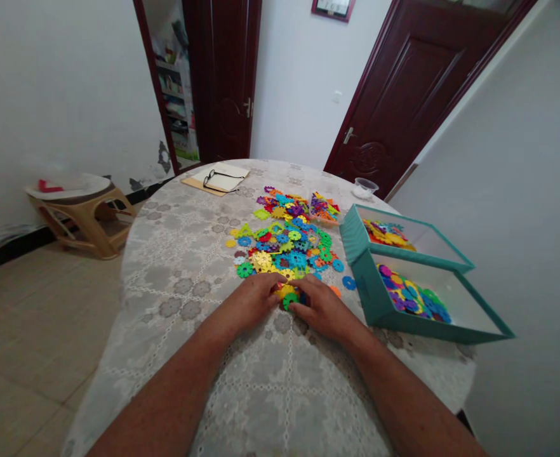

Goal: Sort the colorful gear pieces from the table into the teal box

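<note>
At the near edge of a colourful pile, my left hand (256,295) and my right hand (320,304) meet with fingers curled inward. Between them is a small cluster of notched plastic discs, a green disc (290,301) at the front and yellow behind it. Both hands grip this cluster from its sides, fingertips nearly touching. How the discs join is partly hidden by the fingers. Just beyond lies the heap of interlocking discs (284,238) in blue, green, yellow, red and orange. A loose blue disc (349,283) lies right of my right hand.
Two teal boxes (439,327) with discs inside stand at the right. A clear plastic tub (366,185) sits at the far edge. Black glasses (220,181) rest on a notebook (199,183) at the far left. A patterned cloth (166,254) covers the round table.
</note>
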